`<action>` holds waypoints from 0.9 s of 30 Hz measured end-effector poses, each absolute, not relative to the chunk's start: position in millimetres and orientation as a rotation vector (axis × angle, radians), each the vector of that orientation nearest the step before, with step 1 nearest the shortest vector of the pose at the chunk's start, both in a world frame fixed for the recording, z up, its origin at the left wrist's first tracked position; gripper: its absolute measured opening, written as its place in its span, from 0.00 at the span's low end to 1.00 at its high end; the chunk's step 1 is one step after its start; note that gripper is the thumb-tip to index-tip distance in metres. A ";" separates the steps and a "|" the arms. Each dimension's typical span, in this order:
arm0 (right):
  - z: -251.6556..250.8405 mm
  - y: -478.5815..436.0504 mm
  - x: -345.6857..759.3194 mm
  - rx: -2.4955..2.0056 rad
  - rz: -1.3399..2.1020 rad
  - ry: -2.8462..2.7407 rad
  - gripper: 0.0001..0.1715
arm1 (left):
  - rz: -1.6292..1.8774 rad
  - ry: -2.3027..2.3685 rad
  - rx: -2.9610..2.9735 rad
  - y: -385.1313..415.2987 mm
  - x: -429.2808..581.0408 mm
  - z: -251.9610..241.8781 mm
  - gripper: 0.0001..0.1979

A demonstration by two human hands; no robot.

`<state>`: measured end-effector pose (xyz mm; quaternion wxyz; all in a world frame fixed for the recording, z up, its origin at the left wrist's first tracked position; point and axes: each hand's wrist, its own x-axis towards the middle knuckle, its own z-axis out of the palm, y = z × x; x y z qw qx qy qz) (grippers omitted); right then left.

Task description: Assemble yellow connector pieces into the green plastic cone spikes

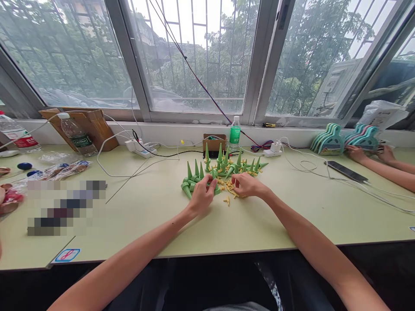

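Note:
My left hand (pixel 202 194) is closed around a green plastic spike (pixel 217 189), whose ribbed collar shows beside the thumb. Just right of it, my right hand (pixel 249 185) is closed in a pinch above small yellow T-shaped pieces (pixel 226 200); whatever lies between its fingertips is hidden or too small to name. Behind both hands several green cone-shaped spikes (pixel 238 163) stand upright on the table, some with yellow pieces at their bases. Other green spikes (pixel 186 189) lie on their sides left of my left hand.
Behind the spikes are a small cardboard box (pixel 214 141) and a green-labelled bottle (pixel 235 134). Cables and a power strip (pixel 144 151) run along the sill. At right lie a phone (pixel 346 171) and hangers (pixel 329 140), near another person's hands (pixel 356 153). Bottles and bagged items occupy the left.

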<state>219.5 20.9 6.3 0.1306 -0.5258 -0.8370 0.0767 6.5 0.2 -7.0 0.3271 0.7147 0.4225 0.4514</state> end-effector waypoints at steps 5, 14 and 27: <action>5.0 21.4 220.2 -1.500 0.260 -2.447 0.11 | 1.173 1.110 1.862 -0.1 6.2 -6.3 0.15; 4.3 23.0 220.4 -1.523 0.299 -2.397 0.15 | 1.176 1.128 1.842 1.5 5.3 -5.1 0.15; 6.2 12.2 199.3 -1.098 0.432 -2.064 0.13 | 1.179 1.034 1.658 11.6 5.6 -13.4 0.13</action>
